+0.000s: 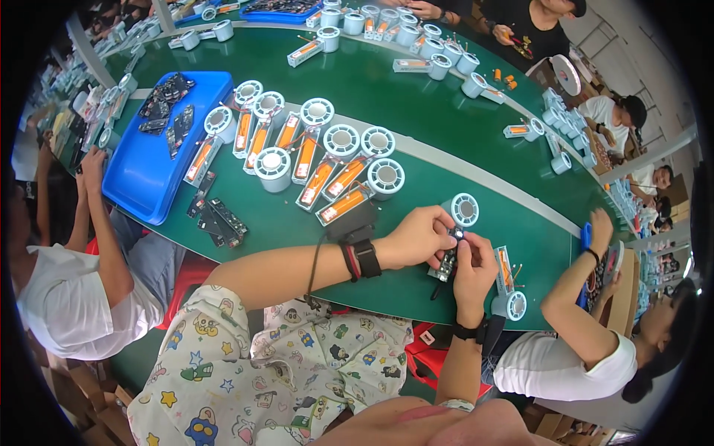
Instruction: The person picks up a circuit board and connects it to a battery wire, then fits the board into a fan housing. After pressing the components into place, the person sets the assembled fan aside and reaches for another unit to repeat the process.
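Note:
Both my hands meet over the green table, right of the middle. My left hand (418,239) is closed, its thumb and fingers pinching the upper end of a black circuit board (445,265). From the other side my right hand (476,273) pinches the same end, fingers bent. A small bright spot shows between the fingertips; what it is I cannot make out. Just beyond the fingers stands a light-blue round fan housing (465,209) with a spoked top; my hands hide its lower part. To the right lies another fan unit (512,303) with its handle casing open and wires showing.
Several light-blue fan units (343,141) with orange cells stand to the left. Loose circuit boards (221,221) lie near a blue tray (137,189) holding more boards. A grey rail (431,149) crosses the green table (275,230). People sit close on both sides.

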`<action>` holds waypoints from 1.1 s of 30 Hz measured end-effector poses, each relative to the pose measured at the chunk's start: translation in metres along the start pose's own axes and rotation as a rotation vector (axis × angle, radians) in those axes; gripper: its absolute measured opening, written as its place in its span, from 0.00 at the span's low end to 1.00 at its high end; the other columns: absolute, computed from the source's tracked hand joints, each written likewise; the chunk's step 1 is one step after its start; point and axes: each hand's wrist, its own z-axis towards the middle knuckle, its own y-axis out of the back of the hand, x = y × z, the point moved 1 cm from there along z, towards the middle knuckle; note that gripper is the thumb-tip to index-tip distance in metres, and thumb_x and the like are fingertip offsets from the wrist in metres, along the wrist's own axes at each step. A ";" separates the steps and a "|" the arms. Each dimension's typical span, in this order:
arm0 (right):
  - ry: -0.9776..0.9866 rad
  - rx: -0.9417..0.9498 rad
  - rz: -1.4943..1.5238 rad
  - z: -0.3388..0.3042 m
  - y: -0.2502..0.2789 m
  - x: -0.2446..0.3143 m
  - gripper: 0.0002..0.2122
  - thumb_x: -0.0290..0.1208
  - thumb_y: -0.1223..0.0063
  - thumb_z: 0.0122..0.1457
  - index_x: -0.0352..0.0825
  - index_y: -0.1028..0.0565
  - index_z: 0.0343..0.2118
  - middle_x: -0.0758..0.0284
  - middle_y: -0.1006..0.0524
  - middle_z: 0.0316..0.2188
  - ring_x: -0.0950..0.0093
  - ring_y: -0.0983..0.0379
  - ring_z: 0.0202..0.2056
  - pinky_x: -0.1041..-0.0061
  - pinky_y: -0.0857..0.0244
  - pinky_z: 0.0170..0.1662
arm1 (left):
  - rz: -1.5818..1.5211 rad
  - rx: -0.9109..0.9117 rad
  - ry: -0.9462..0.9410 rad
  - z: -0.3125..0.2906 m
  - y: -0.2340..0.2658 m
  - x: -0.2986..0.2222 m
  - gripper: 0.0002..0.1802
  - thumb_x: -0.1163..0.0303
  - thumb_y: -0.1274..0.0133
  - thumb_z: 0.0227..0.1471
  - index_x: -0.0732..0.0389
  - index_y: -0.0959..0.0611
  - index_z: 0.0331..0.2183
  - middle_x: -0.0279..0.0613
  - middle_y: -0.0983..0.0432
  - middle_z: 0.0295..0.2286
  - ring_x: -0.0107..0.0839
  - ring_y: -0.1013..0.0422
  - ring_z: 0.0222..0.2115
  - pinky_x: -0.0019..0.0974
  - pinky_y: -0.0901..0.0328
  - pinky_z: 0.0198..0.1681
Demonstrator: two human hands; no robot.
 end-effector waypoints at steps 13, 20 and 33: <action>-0.099 0.101 -0.039 0.006 0.000 -0.010 0.04 0.21 0.43 0.65 0.30 0.22 0.41 0.71 0.21 0.28 0.86 0.27 0.27 0.85 0.38 0.28 | 0.481 -0.052 -0.186 -0.009 -0.002 0.006 0.19 0.73 0.40 0.57 0.67 0.30 0.45 0.47 0.26 0.33 0.37 0.23 0.29 0.40 0.25 0.26; -0.253 0.163 -0.104 0.006 0.006 0.035 0.06 0.23 0.40 0.64 0.28 0.22 0.41 0.70 0.21 0.27 0.85 0.28 0.25 0.83 0.38 0.25 | 0.819 -0.073 -0.495 -0.035 -0.013 0.006 0.23 0.66 0.35 0.51 0.65 0.28 0.43 0.50 0.27 0.38 0.51 0.24 0.39 0.50 0.29 0.42; 0.066 0.317 -0.793 0.106 -0.054 0.043 0.15 0.27 0.34 0.49 0.29 0.28 0.36 0.61 0.23 0.22 0.67 0.26 0.23 0.66 0.30 0.31 | 0.906 -0.181 -0.670 -0.023 -0.010 0.026 0.20 0.62 0.38 0.49 0.65 0.23 0.39 0.49 0.23 0.33 0.51 0.21 0.32 0.50 0.29 0.36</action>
